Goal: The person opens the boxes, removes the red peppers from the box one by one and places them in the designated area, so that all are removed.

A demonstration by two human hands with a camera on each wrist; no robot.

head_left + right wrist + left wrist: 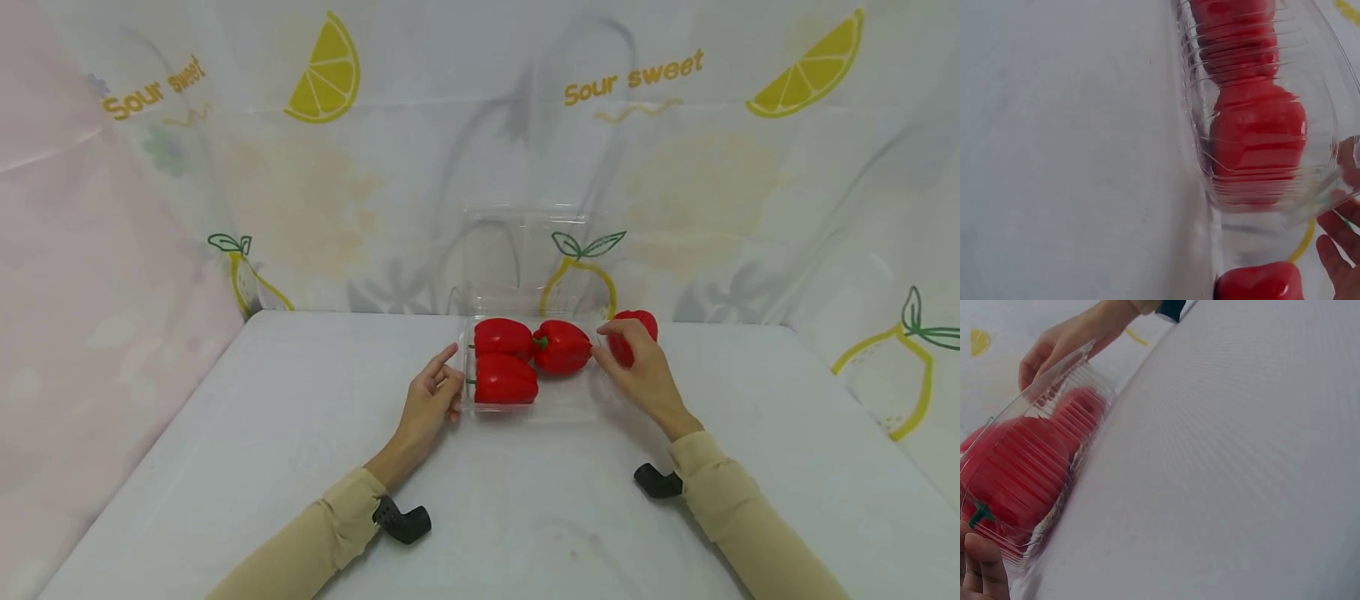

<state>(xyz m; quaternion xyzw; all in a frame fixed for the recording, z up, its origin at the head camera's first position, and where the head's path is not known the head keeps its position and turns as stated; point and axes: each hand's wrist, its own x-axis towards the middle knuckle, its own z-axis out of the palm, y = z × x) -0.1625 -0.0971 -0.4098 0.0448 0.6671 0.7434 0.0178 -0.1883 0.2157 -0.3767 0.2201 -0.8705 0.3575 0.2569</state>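
Lemon-print backdrop only overhead

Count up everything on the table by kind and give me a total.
Red peppers: 4, three in the container, one held by the right hand
Clear plastic containers: 1
Total: 5
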